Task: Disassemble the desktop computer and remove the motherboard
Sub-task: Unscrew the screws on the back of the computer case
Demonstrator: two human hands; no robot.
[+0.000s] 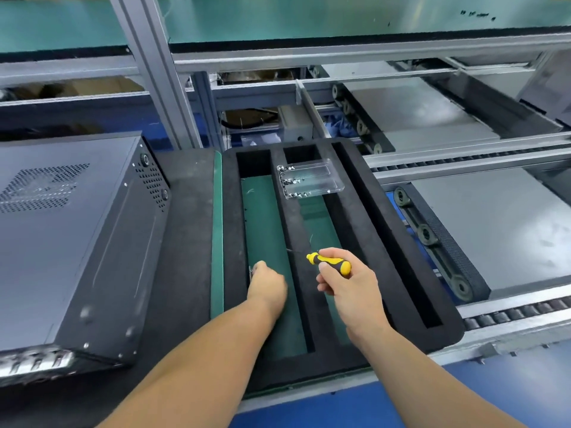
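The computer [71,242] lay closed on its side, well left of both hands. The left hand [268,285] reached down into the foam tray [364,211], fingers curled on something small I couldn't make out. Just right, the right hand [346,282] clenched a yellow screwdriver [330,262], tip pointing left. Beyond it sat a clear screw box [310,180].

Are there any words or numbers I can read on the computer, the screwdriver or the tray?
None can be read.
Computer case: no label or brand shows.
Yellow-and-black screwdriver in the right hand: no print visible.
Black foam tray and clear screw tray: no writing.
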